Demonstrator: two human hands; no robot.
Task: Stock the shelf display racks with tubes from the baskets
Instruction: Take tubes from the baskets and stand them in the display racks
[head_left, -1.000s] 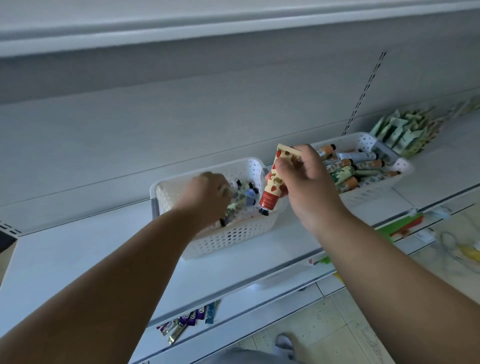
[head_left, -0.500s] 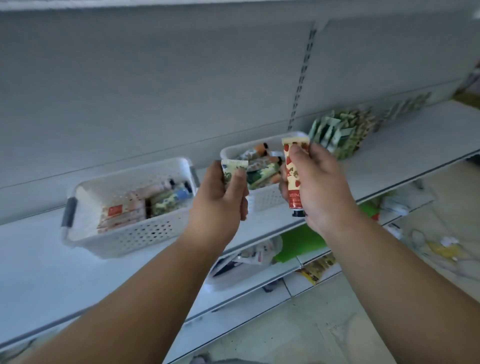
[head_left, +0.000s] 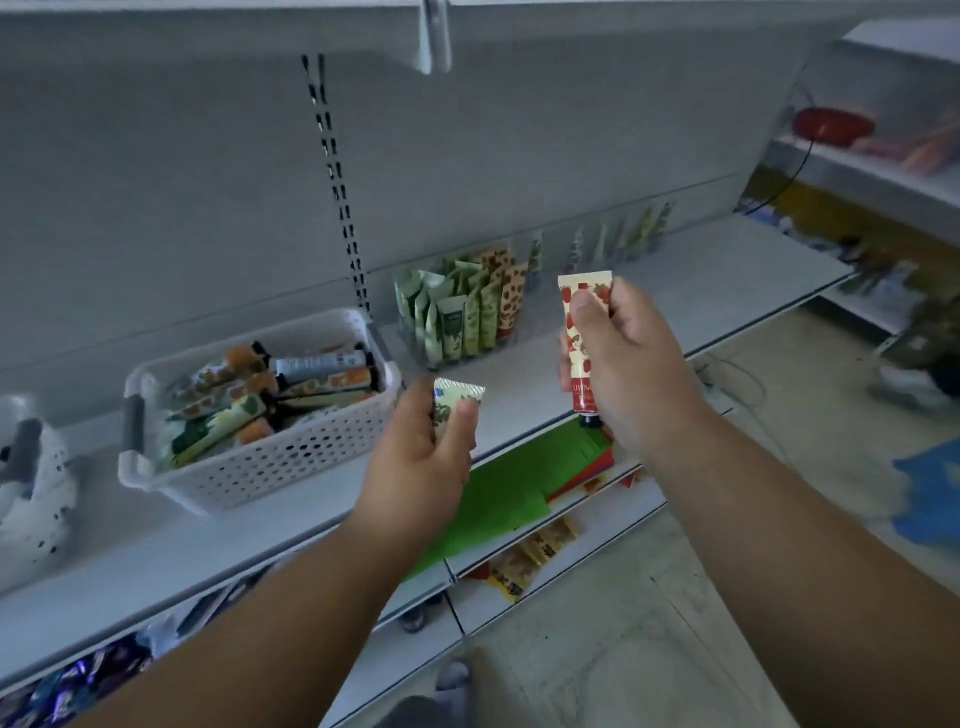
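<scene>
Left hand: fingers curled round a pale tube with a green leaf print; only the crimped top shows, the rest is hidden in the palm.
Right hand: thumb and fingers pinch a cream tube with red strawberries, held upright, crimp up, dark cap down; the thumb covers part of the print.
Where the tubes are: both in the air in front of the shelf, apart from each other, neither touching it.
Basket: white, perforated, on the shelf left of the hands, full of tubes lying flat; their labels are too blurred to read.
Second basket: cut off at the left edge, contents not visible.
Display rack: at the back of the shelf, green and spotted tubes standing upright; its clear walls are hard to make out.
Farther racks: smeared, contents unclear.
Lower shelf: a green sheet, partly behind the left wrist.
</scene>
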